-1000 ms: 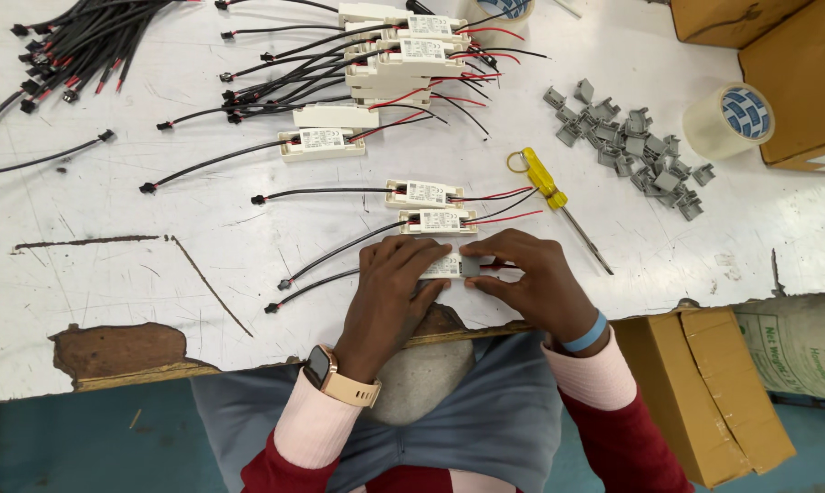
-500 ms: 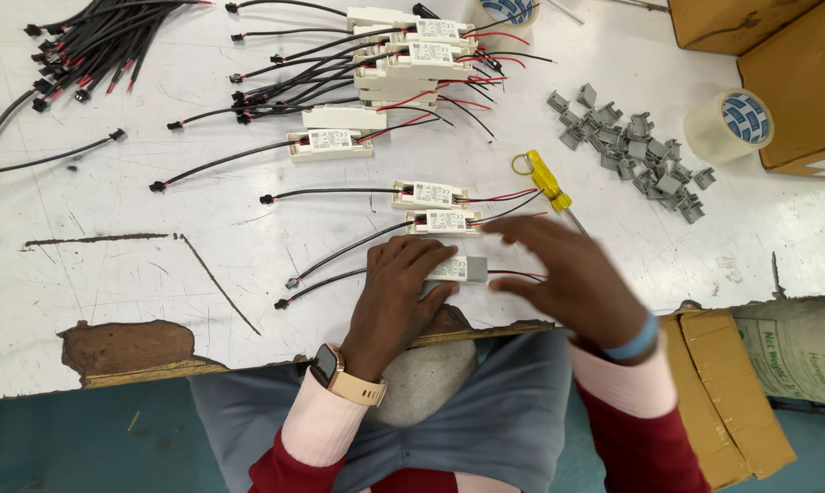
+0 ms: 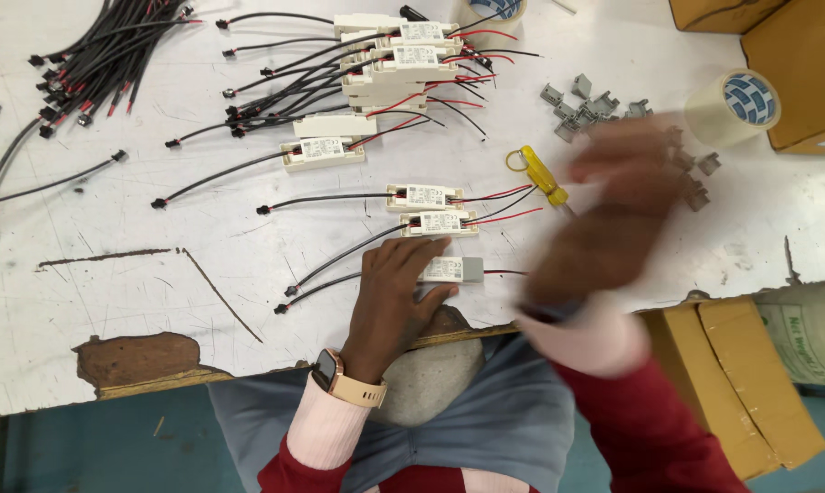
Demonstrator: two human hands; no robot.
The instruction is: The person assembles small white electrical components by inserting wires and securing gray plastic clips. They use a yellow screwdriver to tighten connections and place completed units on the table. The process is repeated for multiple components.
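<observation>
Two hands seen | our left hand presses flat, ungrasping, on white driver box on tabletop | our right hand blurred over grey clips, grip cannot tell

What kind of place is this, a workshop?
Probably a small electrical assembly workbench: rows of white driver boxes with wires, a bundle of black cables, grey plastic caps and a worn white table.

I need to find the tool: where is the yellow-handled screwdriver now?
In the head view the yellow-handled screwdriver lies on the white table, right of centre, just right of the two wired white modules and left of the blurred right hand.
</observation>
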